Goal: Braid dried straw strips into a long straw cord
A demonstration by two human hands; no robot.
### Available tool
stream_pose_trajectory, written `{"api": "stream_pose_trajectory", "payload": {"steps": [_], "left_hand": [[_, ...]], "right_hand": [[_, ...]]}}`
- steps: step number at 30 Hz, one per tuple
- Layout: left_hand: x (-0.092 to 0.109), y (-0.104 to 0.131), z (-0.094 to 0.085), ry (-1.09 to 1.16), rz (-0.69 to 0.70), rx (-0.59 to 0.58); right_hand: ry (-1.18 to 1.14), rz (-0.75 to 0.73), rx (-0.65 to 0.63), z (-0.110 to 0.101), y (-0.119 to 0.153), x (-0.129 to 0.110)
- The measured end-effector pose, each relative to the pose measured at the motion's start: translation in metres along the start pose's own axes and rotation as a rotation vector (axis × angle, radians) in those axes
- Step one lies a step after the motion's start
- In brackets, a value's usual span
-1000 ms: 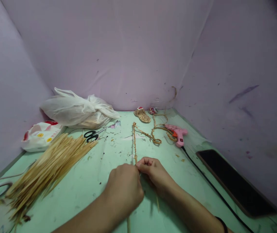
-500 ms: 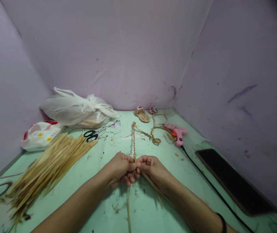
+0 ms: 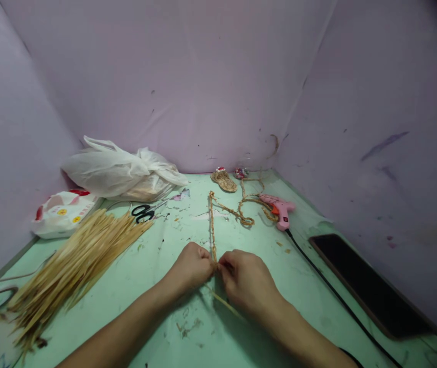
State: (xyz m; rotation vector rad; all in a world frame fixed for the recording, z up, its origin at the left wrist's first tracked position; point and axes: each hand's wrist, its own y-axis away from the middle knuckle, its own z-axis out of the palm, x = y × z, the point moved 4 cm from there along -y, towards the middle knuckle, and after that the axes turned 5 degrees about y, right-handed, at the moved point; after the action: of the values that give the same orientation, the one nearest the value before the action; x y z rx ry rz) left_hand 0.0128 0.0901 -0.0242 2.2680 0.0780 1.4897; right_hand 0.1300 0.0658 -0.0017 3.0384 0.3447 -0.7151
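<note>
Pinching fibre cord (image 3: 212, 225) at its near end in left hand (image 3: 194, 267) and right hand (image 3: 247, 280), between side edges of the desk (image 3: 180, 232), seemingly plaiting, probably needing even tension next.

Cord (image 3: 212, 225) I'm pinching: rough, knobbly plant fibre, matt. Straw (image 3: 84, 260): dry, fibrous, slight sheen. Bag (image 3: 113, 171): thin, crinkled, translucent plastic. Glue gun (image 3: 285, 208): smooth plastic. Phone (image 3: 367, 283): smooth, glassy front. Scissors (image 3: 151, 209): plastic handles, metal blades. My table (image 3: 172, 322): smooth, scuffed, faintly glossy.
</note>
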Motion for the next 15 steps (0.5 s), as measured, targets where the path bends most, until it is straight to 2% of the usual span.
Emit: {"api": "stream_pose_trajectory", "payload": {"steps": [3,6,11,15], "left_hand": [[0.0,0.001,0.001,0.057,-0.038,0.005],[0.003,0.006,0.0,0.174,-0.106,0.011],[0.012,0.015,-0.004,0.263,-0.193,-0.12],[0.009,0.013,-0.01,0.211,-0.206,-0.141]], "right_hand": [[0.118,0.021,0.009,-0.006,0.009,-0.009],[0.136,-0.015,0.012,-0.004,0.014,-0.016],[0.04,-0.101,0.006,0.007,0.016,-0.02],[-0.097,-0.085,-0.032,0.01,0.015,-0.019]]}}
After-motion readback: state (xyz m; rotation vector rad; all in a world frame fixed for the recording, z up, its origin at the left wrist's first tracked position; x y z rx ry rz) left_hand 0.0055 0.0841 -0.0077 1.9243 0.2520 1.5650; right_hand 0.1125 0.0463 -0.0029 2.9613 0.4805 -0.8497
